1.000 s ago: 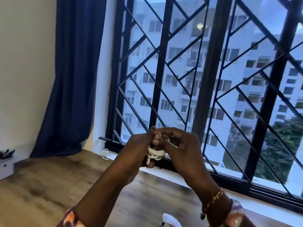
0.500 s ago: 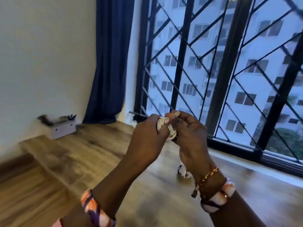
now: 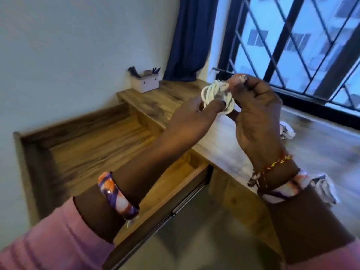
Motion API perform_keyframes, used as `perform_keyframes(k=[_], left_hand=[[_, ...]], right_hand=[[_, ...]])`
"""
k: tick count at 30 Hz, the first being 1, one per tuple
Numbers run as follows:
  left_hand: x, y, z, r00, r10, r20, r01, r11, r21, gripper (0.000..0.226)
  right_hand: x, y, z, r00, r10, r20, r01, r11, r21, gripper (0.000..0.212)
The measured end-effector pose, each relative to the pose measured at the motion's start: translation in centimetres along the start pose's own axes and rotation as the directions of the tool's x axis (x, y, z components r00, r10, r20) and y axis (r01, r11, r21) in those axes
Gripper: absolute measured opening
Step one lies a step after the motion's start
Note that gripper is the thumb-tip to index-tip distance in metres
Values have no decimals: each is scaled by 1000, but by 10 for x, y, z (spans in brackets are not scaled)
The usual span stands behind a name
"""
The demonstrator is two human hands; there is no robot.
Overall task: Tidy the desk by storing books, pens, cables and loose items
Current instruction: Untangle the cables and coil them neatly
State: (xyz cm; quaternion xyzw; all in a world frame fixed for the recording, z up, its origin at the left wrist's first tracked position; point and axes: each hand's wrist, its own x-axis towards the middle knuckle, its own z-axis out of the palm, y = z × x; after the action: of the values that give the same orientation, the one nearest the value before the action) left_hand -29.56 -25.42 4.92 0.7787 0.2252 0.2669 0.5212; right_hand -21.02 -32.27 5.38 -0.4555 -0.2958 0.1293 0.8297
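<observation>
A person's 2 hands, left hand [image 3: 196, 115] and right hand [image 3: 257, 115], pinch a coiled white cable [image 3: 216, 95] (light, floppy, likely to unravel unless held across its loops).

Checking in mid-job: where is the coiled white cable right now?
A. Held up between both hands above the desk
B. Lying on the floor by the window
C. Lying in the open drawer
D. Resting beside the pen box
A: the coiled white cable is held in the air by the left hand and the right hand, above the desk; the open drawer below shows only bare wood.
</observation>
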Motion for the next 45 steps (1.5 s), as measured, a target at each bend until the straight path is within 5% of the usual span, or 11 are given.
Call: perform_keyframes(k=[5,11,14,18,23,26,34,38,41,45], left_hand=[[-5,-57,-26,994,-108,-34,109,993,47,26],[16,-157,-40,946,-323,-13,324,945,44,14],[33,-202,-32,904,-427,23,425,903,56,16],[54,-244,-9,871,-491,34,482,865,136,24],[75,-267,23,870,-493,-1,481,849,216,22],[82,-273,37,862,-507,12,494,845,204,19],[79,-264,30,885,-449,127,376,847,375,27],[75,-224,29,987,-135,92,90,921,378,30],[75,-184,47,962,154,224,-225,913,340,23],[76,-131,96,786,309,535,-490,840,235,13]], right_hand=[[1,50,8,948,302,95,-282,942,-180,4],[-11,136,-2,886,432,170,-290,800,-526,17],[-5,155,-27,857,510,76,-292,601,-744,33],[-1,144,-82,961,257,100,43,219,-975,48],[-10,136,-147,832,552,-58,58,-190,-980,80],[-16,141,-155,808,588,-33,164,-280,-946,81],[-14,139,-150,796,599,-89,125,-305,-944,82],[-17,139,-149,812,580,-63,125,-279,-952,76],[-17,128,-146,839,545,4,28,-37,-999,48],[-27,82,-164,927,369,-68,-156,216,-964,27]])
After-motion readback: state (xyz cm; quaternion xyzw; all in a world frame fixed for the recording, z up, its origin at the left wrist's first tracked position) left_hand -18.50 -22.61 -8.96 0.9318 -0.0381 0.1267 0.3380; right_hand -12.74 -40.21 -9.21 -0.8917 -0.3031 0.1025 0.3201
